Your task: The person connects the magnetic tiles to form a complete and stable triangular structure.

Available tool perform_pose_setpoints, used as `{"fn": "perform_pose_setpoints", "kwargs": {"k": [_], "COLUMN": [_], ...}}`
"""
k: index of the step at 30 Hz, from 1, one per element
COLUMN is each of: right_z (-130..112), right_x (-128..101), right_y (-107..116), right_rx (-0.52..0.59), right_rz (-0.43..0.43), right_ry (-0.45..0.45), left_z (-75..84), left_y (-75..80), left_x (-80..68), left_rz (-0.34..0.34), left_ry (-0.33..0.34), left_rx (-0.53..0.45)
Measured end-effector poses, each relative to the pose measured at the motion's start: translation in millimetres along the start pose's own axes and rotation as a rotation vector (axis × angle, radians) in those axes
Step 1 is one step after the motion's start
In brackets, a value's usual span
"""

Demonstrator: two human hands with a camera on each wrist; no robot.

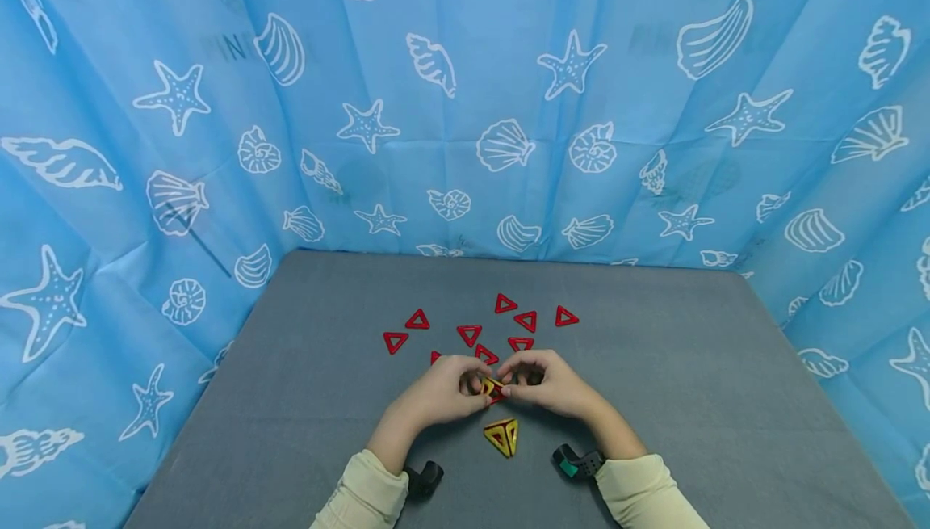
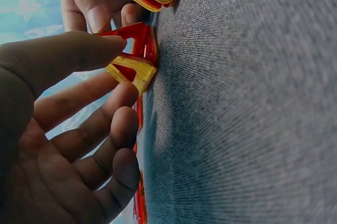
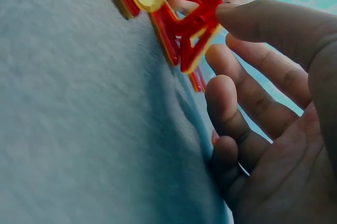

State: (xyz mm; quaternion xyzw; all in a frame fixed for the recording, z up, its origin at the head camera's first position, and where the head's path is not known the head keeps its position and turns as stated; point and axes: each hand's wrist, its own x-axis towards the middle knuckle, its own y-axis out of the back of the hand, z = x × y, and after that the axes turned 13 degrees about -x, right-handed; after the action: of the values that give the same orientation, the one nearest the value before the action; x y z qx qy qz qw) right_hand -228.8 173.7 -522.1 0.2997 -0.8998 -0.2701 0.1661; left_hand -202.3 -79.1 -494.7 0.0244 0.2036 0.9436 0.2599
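Red and yellow between the hands: grips the joined triangles (image 1: 490, 388) from two sides, low over the grey table (image 1: 291, 432), near the middle of its front half. Pinches one side with the left hand (image 1: 446, 390), thumb laid over the frame and index finger behind, other fingers loosely bent and off the frame. Pinches the opposite side with the right hand (image 1: 550, 384), thumb tip on a corner, lower fingers curved and apart from it. Shows red and yellow frames set at an angle to each other, lower edges close to the cloth; cannot tell whether touching it.

Has a yellow-topped piece (image 1: 501, 436), red beneath, lying just in front of the hands on the side nearer the body, apart from both. Has loose red triangles (image 1: 417, 320) scattered beyond the hands, several close together near the middle, others further out to left and right; hides part of one behind the left hand.

Wears pale sleeves (image 1: 366, 489) and a black device (image 1: 425, 480) at each wrist. Faces a blue curtain (image 1: 436, 12) printed with white shells and starfish.
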Motion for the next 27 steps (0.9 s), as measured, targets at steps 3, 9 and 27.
{"fn": "perform_pose_setpoints", "kwargs": {"k": [3, 9, 27], "right_z": [0, 0, 7], "right_x": [-1, -1, 13], "right_y": [5, 20, 22], "right_rx": [-0.022, -0.109, -0.494], "right_rz": [0.033, 0.151, 0.151], "right_ry": [0.005, -0.078, -0.209], "left_z": [-0.6, 0.1, -6.9], "left_y": [-0.6, 1.9, 7.9], "left_x": [-0.1, -0.9, -5.5], "left_rz": [0.007, 0.028, 0.064], "left_ry": [-0.010, 0.016, 0.020], "left_rx": [0.019, 0.007, 0.064]}}
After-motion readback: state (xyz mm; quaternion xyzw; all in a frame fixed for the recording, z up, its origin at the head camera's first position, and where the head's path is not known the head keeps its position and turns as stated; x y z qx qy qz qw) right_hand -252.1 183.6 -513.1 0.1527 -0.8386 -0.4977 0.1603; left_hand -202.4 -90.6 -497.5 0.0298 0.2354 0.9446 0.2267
